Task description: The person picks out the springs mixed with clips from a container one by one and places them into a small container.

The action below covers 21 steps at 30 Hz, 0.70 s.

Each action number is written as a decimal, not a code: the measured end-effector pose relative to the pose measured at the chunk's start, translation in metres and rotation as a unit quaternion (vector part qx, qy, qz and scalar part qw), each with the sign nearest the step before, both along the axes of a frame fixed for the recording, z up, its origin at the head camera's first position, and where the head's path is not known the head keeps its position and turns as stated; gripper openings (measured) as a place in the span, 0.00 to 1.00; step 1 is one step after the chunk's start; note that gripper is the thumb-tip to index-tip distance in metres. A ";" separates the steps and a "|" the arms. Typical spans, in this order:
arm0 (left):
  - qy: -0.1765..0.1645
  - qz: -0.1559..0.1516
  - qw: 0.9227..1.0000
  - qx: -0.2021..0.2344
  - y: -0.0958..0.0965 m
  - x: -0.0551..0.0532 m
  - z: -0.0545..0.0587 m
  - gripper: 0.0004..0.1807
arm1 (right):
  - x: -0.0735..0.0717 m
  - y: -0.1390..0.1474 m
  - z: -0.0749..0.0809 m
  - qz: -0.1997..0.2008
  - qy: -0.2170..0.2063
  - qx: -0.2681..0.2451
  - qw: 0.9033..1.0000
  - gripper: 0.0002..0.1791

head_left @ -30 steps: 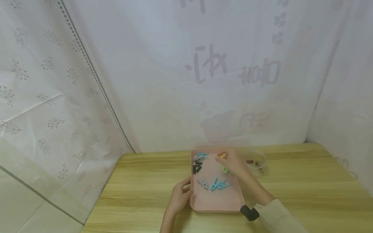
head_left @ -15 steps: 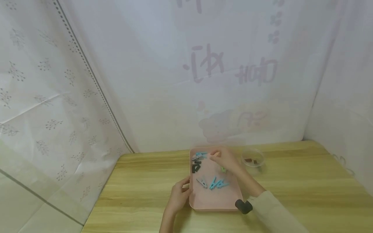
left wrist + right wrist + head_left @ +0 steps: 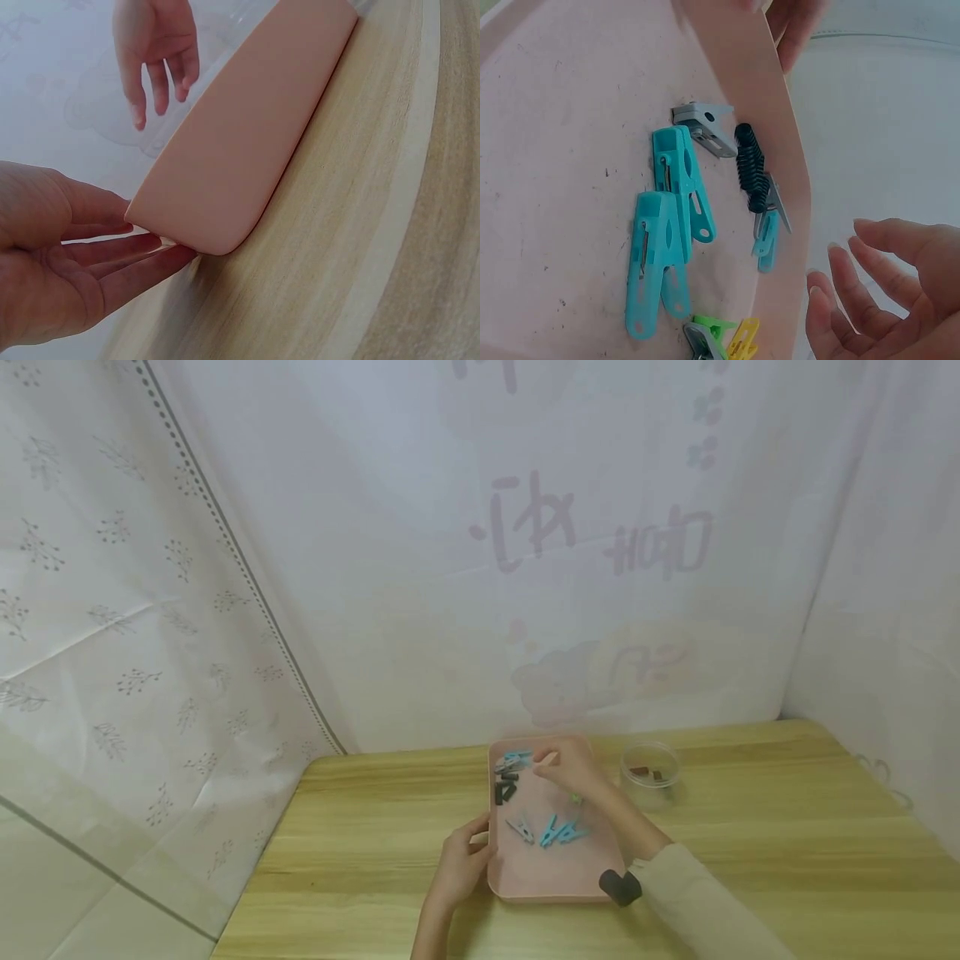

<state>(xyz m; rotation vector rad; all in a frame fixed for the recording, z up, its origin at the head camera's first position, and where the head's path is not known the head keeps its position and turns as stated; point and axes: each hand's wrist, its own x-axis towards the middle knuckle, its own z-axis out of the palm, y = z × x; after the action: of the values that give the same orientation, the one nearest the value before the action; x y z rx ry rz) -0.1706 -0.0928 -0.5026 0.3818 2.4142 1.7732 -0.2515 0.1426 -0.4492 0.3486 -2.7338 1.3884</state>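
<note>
We see the pink tray reaching almost to the far edge of the desk, its left wall clamped between thumb and fingers of the left hand. The right hand hovers over the tray's far part, thumb and fingers apart, near the blue peg and slim grey peg in the far left corner. Just nearer us, dark ridged pieces lie by the left edge; mid-tray, a broad grey peg and two turquoise pegs form a row. The right forearm blocks our sight of part of the right edge; only the right wrist view shows us the yellow peg, beside the green peg. A black wrist mount covers the near right corner. Beyond the right edge, a clear tub holds brown pieces.
</note>
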 end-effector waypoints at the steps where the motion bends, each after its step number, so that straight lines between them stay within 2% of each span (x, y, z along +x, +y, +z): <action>1: 0.000 -0.001 1.000 0.001 0.000 0.000 0.000 0.28 | 0.000 0.000 0.000 0.004 0.004 0.001 1.000 0.10; 8: 0.008 0.000 1.000 -0.009 0.001 -0.001 0.001 0.27 | -0.007 -0.001 -0.004 0.024 0.055 0.044 0.997 0.06; 11: 0.010 0.000 1.000 -0.011 0.001 -0.001 0.001 0.27 | -0.007 -0.002 -0.005 0.044 0.034 0.038 0.998 0.06; 15: 0.008 0.000 1.000 -0.010 0.001 -0.001 0.000 0.27 | -0.006 -0.004 -0.005 0.066 -0.015 0.011 0.998 0.08; 21: 0.005 0.000 1.000 -0.007 0.000 -0.001 0.000 0.27 | -0.010 -0.009 -0.010 0.072 -0.043 0.002 0.996 0.09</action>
<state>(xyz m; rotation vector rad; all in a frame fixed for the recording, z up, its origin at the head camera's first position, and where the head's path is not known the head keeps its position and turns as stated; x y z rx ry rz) -0.1711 -0.0929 -0.5031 0.3884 2.4323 1.7572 -0.2611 0.1341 -0.4588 0.5083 -2.8305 1.4644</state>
